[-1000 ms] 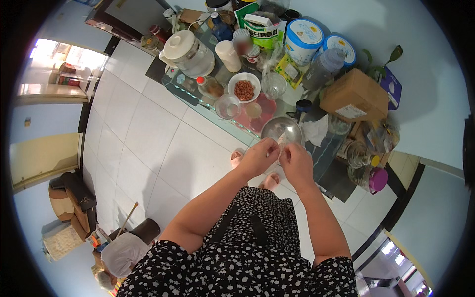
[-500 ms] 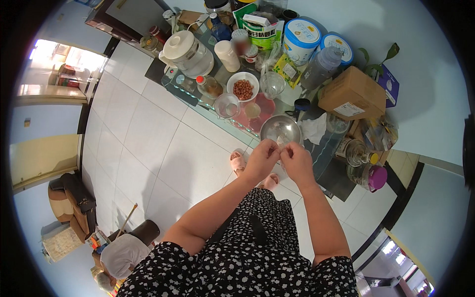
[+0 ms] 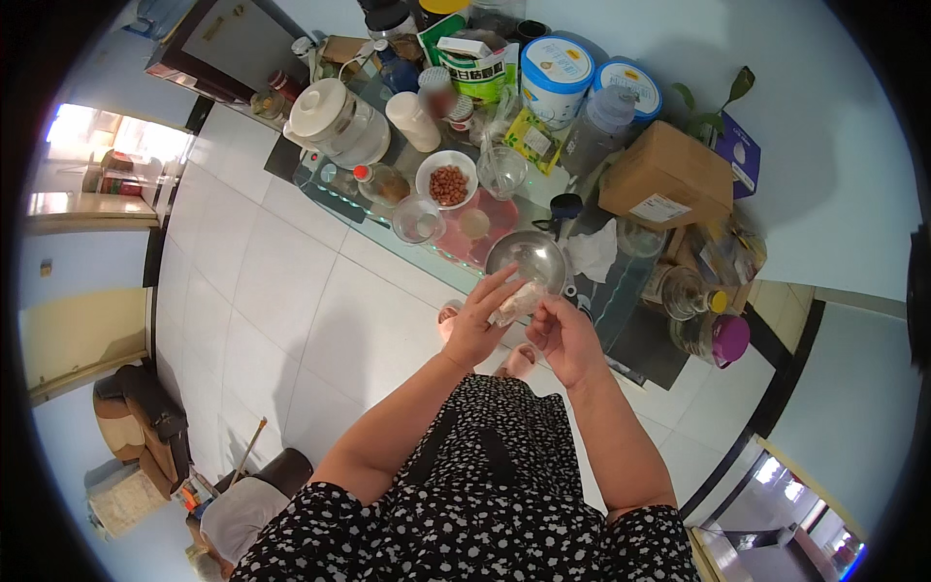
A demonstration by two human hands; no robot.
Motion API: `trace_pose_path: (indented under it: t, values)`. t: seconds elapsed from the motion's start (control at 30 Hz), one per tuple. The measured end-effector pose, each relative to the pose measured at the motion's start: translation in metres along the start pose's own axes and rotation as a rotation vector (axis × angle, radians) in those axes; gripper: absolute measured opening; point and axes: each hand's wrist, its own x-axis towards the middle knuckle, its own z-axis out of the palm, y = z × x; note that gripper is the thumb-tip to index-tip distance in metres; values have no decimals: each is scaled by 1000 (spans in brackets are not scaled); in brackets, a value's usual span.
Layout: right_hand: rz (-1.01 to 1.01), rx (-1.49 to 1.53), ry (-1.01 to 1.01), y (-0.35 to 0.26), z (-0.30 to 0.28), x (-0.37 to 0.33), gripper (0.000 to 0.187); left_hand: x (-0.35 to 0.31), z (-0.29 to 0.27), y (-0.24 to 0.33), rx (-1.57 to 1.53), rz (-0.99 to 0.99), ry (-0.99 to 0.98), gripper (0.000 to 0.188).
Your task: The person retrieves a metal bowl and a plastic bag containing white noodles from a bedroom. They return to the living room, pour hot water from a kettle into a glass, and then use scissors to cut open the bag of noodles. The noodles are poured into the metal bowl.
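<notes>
A small clear plastic bag (image 3: 519, 303) with something pale in it hangs between my hands, over the near rim of a steel bowl (image 3: 545, 254). My left hand (image 3: 477, 325) supports the bag's left side, its fingers stretched along it. With thumb and fingertips, my right hand (image 3: 567, 338) pinches the bag's right edge. What exactly lies inside the bag is too small to make out. Left of the steel bowl, a white bowl of reddish-brown peanuts (image 3: 448, 184) stands near empty glass bowls (image 3: 418, 221).
The glass table (image 3: 441, 254) holds a glass pitcher (image 3: 339, 126), a red-capped bottle (image 3: 381, 184), white-and-blue tins (image 3: 557, 82), a cardboard box (image 3: 667, 179), crumpled tissue (image 3: 592, 254) and jars (image 3: 713, 339). Another person (image 3: 247, 524) sits at the lower left.
My hands have moved apart from their pinch together. The bag now shows plainly between them, and my left fingers have stretched out. The whole view has shifted slightly.
</notes>
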Motion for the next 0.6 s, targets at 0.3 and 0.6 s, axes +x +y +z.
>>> trace_pose_path:
  t: [0.3, 0.6]
  values:
    - [-731, -1607, 597, 73, -170, 97, 50, -18, -17, -20, -751, -501, 228, 39]
    - [-505, -1785, 653, 73, -174, 102, 69, -15, -27, -40, -845, -628, 196, 39]
